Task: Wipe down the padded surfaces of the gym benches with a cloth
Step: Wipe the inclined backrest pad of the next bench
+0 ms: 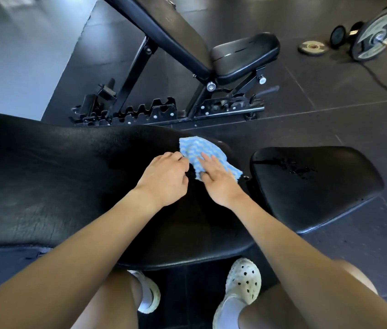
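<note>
Cloth (pixel 205 157), blue-and-white, bunched at the right end of the long left-to-right back pad (pixel 57 174): your left hand (pixel 166 176) pinches its left edge, your right hand (pixel 216 180) presses flat on top, fingers straight, nearer the wet seat pad (pixel 313 186) lying to the right.

We lose part of the cloth (pixel 199 150) under the flat fingers of the right hand (pixel 216 181). The left hand (pixel 164 179) curls its fingertips under, so we cannot tell whether they pinch the cloth's edge. The padded surface (pixel 45 174) runs off the left edge, and the far bench's backrest (pixel 164 24) off the top. The weight plate (pixel 375 32) is cropped at the right, and the floor (pixel 9 55) at top left is blurred.
</note>
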`<state>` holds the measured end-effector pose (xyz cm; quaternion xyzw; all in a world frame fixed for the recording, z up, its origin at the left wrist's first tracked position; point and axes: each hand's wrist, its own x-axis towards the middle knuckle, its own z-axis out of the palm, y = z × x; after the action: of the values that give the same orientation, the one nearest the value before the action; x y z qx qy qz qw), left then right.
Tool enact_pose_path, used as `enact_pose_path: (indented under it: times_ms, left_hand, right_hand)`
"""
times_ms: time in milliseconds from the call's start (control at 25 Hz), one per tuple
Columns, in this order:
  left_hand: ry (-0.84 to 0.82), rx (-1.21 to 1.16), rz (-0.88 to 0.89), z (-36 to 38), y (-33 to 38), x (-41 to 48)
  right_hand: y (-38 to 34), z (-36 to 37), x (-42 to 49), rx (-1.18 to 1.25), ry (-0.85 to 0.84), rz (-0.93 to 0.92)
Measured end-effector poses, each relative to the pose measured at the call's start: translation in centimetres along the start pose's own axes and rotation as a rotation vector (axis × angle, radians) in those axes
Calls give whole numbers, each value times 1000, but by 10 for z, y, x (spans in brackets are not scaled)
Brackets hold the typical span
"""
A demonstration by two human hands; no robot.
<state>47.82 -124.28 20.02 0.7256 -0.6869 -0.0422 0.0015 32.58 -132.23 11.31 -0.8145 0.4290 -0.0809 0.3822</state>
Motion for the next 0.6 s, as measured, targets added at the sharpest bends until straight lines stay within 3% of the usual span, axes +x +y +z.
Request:
enact_pose_path:
  times_ms: [160,400,480,600]
  left_hand:
    - [3,-22,55,-2,8,-1]
    - [12,-12,7,9,14,9]
    - [20,-12,43,9,14,11]
    - [0,-14,77,6,8,18]
  right_hand:
    - [36,-20,-3,-120,-7,254]
    - [-12,15,-20,-44,2,-66]
    - [14,8,-14,-91,38,-33]
    - [62,-8,22,-200,43,182]
